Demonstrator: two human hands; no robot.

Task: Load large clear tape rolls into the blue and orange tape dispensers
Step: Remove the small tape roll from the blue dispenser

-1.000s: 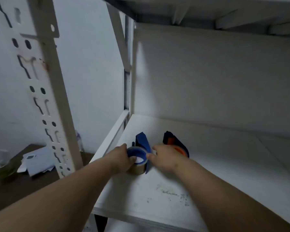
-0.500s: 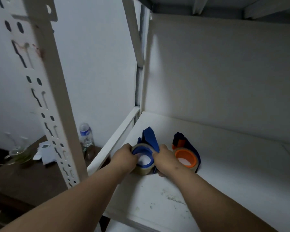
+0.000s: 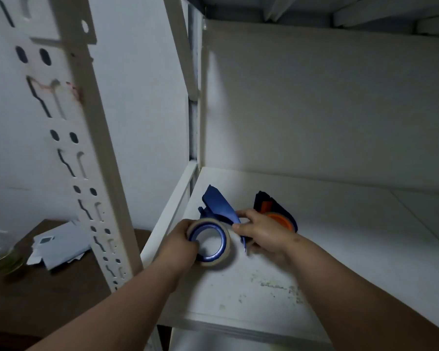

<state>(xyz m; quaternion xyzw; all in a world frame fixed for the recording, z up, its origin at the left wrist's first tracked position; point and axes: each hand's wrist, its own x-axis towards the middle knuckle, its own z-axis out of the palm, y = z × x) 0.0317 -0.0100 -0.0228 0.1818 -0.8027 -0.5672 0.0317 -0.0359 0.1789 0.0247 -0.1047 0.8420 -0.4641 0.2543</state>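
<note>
A: Why do we have the left hand [image 3: 181, 240] wrapped round the near edge of the clear tape roll [image 3: 211, 243] like that?

B: We grip its rim so the roll sits tilted up toward us, its blue core open and facing us. That way, we judge, we can steer it on its blue hub while the frame is held apart from it.

A: And the right hand [image 3: 260, 230]?

B: We pinch the curved side plate of the blue tape dispenser [image 3: 219, 207] between thumb and fingers, just right of the roll. We think this steadies the body so the roll's hub can seat or turn against it; whether the hub is fully home we cannot tell, since the hand and plate cover the joint.

A: Where does the other one stand?

B: The orange tape dispenser [image 3: 276, 211] lies on the white shelf [image 3: 340, 249] just behind our right hand, touching or nearly touching the knuckles. Its orange hub shows, but whether tape is on it is hidden.

A: And beyond the shelf?

B: The slotted white upright [image 3: 81, 148] stands to our left; past it a dark table [image 3: 36, 287] carries some white papers [image 3: 58, 245].
</note>
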